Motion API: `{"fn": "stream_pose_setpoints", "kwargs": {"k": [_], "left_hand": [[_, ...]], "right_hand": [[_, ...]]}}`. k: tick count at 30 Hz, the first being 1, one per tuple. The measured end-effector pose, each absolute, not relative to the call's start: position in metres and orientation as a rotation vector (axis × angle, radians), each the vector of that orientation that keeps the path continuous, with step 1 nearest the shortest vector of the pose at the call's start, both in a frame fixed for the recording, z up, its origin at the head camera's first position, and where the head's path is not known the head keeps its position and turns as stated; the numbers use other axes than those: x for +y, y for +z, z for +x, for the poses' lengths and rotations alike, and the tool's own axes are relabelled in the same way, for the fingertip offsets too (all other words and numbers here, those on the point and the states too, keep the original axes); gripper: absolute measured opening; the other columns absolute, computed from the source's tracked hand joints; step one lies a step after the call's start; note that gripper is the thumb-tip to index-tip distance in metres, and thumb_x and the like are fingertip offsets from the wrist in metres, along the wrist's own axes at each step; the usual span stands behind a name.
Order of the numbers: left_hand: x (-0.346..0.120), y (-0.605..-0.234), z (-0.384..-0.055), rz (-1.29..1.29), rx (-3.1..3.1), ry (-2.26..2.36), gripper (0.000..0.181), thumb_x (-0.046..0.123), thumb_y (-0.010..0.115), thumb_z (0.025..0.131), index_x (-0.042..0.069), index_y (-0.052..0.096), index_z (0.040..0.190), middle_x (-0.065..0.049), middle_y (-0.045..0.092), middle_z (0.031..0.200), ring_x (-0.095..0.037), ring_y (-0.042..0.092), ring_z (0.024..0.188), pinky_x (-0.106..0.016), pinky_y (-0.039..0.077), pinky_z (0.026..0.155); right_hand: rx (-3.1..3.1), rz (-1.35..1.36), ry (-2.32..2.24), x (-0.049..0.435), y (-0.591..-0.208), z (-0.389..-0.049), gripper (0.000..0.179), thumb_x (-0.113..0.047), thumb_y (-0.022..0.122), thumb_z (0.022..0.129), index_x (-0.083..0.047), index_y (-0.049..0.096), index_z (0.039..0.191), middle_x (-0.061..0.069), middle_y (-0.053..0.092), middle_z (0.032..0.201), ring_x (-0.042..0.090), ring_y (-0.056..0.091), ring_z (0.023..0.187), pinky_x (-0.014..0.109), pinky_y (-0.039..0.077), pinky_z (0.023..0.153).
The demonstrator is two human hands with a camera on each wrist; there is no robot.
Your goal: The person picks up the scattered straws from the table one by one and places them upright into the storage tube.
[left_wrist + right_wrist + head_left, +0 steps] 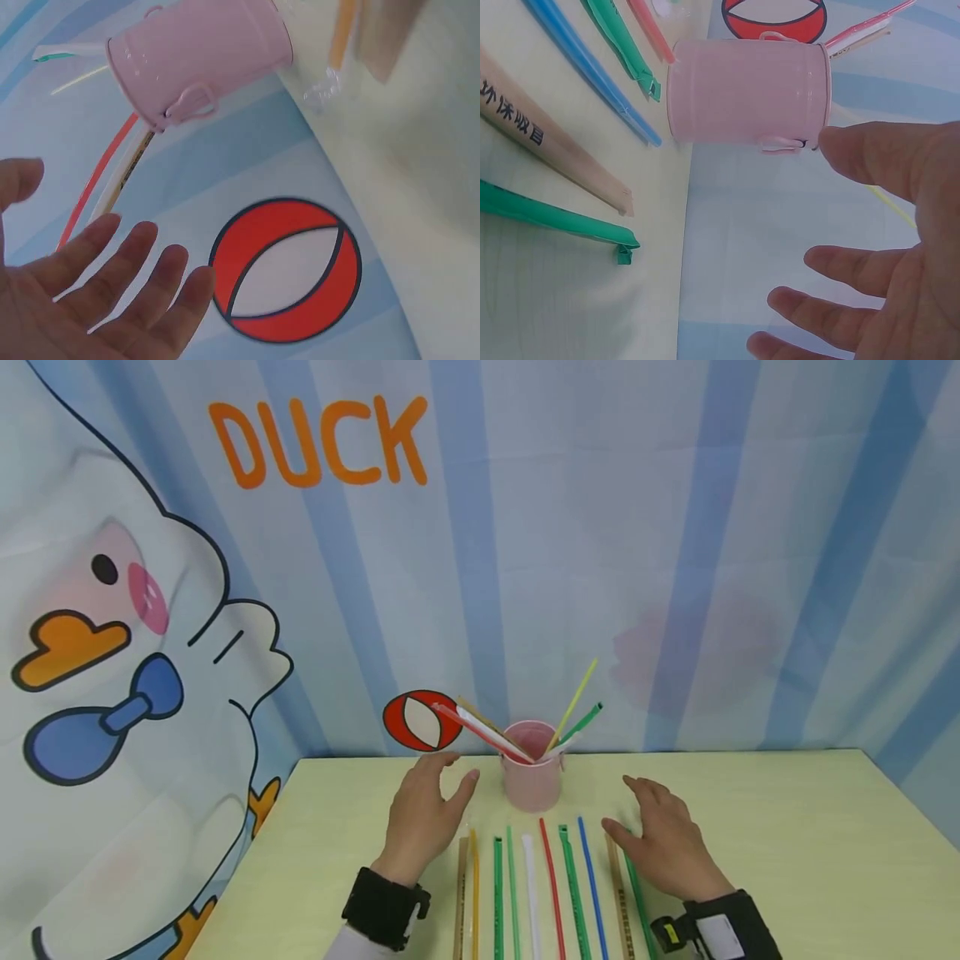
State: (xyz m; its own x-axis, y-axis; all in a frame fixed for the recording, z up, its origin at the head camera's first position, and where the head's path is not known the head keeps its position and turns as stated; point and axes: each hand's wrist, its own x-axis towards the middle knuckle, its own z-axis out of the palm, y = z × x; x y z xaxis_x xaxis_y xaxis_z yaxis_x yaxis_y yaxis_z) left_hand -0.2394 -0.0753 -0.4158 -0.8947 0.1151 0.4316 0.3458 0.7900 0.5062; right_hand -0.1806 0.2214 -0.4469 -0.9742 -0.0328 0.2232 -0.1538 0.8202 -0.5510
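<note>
A small pink bucket (532, 788) stands near the table's back edge with several straws leaning in it, among them a yellow straw (577, 700) and a green-wrapped one (587, 719). In front of it lies a row of straws, some in paper or coloured wrappers, including a red straw (552, 885), a blue straw (592, 885) and a brown-wrapped straw (547, 135). My left hand (423, 817) hovers left of the bucket, fingers spread and holding nothing. On the other side, my right hand (666, 839) is likewise spread and empty, above the row's right end, apart from the bucket.
The pale yellow table (810, 843) reaches back to a blue striped curtain (570, 527). Printed on the curtain are a large duck (112, 827), orange lettering and a red-and-white ball (285, 270). Each wrist wears a black band (384, 910).
</note>
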Motion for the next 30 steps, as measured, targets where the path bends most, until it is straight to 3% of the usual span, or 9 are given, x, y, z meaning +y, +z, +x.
{"fn": "stream_pose_setpoints", "kwargs": {"k": [8, 13, 18, 30], "left_hand": [[-0.099, -0.415, -0.219, -0.497, -2.699, -0.653, 0.071, 0.051, 0.06, 0.092, 0.003, 0.048, 0.143, -0.016, 0.05, 0.141, -0.035, 0.042, 0.132, -0.055, 0.038, 0.106], [-0.104, -0.417, -0.21, -0.502, -2.758, -0.507, 0.08, 0.058, 0.056, 0.092, 0.004, 0.041, 0.149, -0.017, 0.041, 0.15, -0.042, 0.029, 0.14, -0.064, 0.025, 0.11], [-0.106, -0.422, -0.206, -0.495, -2.769, -0.446, 0.082, 0.059, 0.055, 0.091, 0.006, 0.039, 0.151, -0.017, 0.036, 0.154, -0.042, 0.025, 0.141, -0.069, 0.025, 0.107], [-0.108, -0.43, -0.208, -0.505, -2.792, -0.455, 0.08, 0.06, 0.054, 0.092, 0.007, 0.04, 0.15, -0.017, 0.039, 0.152, -0.041, 0.027, 0.141, -0.069, 0.027, 0.106]], "right_hand": [[-2.788, 0.168, 0.878, 0.222, -0.445, -0.181, 0.07, -0.037, 0.06, 0.096, 0.008, 0.037, 0.145, 0.034, 0.038, 0.143, 0.056, 0.032, 0.127, 0.075, 0.034, 0.09], [-2.786, 0.163, 0.876, 0.22, -0.444, -0.181, 0.07, -0.037, 0.06, 0.096, 0.008, 0.038, 0.145, 0.033, 0.038, 0.143, 0.055, 0.033, 0.127, 0.076, 0.034, 0.091], [-2.781, 0.158, 0.868, 0.219, -0.443, -0.18, 0.07, -0.037, 0.06, 0.096, 0.009, 0.039, 0.144, 0.033, 0.04, 0.142, 0.055, 0.034, 0.126, 0.075, 0.035, 0.09], [-2.821, 0.127, 0.832, 0.217, -0.446, -0.18, 0.068, -0.039, 0.059, 0.096, 0.007, 0.042, 0.143, 0.034, 0.041, 0.14, 0.056, 0.038, 0.123, 0.072, 0.038, 0.089]]}}
